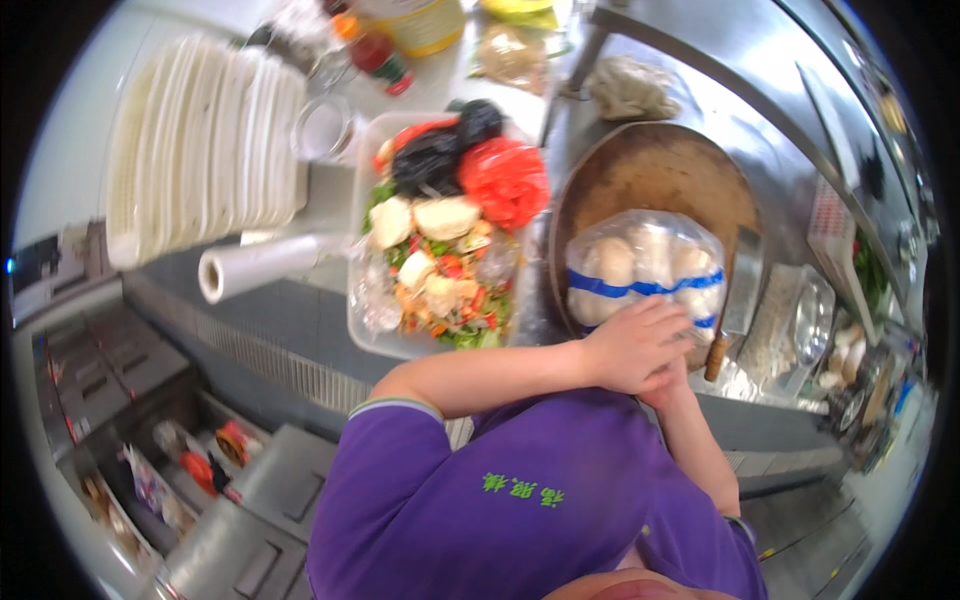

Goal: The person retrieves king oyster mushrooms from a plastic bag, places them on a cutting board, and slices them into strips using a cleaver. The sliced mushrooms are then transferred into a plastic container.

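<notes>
A clear plastic bag with blue stripes (pixel 646 262), filled with round pale food items, lies on a round wooden chopping board (pixel 660 165). My left hand (pixel 639 339) reaches across from the left and overlaps the bag's near edge, its fingers bent. Just below it, my right hand (pixel 666 381) touches its underside and is mostly covered by it. Whether either hand grips the bag is hidden. A cleaver (pixel 744 281) with a wooden handle lies at the board's right edge.
To the left stands a plastic bin (pixel 360 300) of food scraps and knotted bags, beside a plastic film roll (pixel 262 266) and stacked white baskets (pixel 210 142). A cloth (pixel 634 88) lies behind the board. A clear scoop (pixel 813 315) is at right, below a metal shelf edge (pixel 720 75).
</notes>
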Demonstrator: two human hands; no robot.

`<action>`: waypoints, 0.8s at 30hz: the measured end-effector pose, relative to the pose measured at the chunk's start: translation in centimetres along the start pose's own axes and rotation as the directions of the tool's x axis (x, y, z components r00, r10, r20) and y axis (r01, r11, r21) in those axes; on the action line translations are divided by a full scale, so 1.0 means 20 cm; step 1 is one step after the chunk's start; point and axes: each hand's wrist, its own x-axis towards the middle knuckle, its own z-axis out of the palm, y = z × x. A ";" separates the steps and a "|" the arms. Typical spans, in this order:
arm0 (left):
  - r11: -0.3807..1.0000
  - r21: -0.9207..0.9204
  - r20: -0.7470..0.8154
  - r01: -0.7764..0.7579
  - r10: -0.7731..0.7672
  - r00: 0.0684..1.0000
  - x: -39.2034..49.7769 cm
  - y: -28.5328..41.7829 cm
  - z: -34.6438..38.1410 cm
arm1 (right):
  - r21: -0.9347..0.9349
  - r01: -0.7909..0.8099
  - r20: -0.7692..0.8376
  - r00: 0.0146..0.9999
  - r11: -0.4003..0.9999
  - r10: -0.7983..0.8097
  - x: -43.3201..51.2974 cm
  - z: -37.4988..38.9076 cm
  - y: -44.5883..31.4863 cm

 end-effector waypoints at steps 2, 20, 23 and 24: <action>0.997 0.046 -0.019 0.060 -0.059 0.998 0.02 0.00 0.05 | -0.041 0.028 0.033 0.999 0.999 -0.027 -0.01 -0.02 0.00; 0.586 0.810 0.214 0.027 -0.337 0.917 0.20 -0.09 0.29 | -0.828 0.135 -0.155 0.877 0.544 -0.454 -0.24 -1.86 -0.04; 0.562 0.827 0.209 0.012 -0.328 0.921 0.26 -0.12 0.34 | -0.776 0.044 -0.408 0.725 0.629 -0.555 -0.26 -2.37 0.11; 0.554 0.833 0.201 0.002 -0.306 0.930 0.26 -0.12 0.36 | -0.777 0.004 -0.479 0.645 0.630 -0.595 -0.25 -2.56 0.18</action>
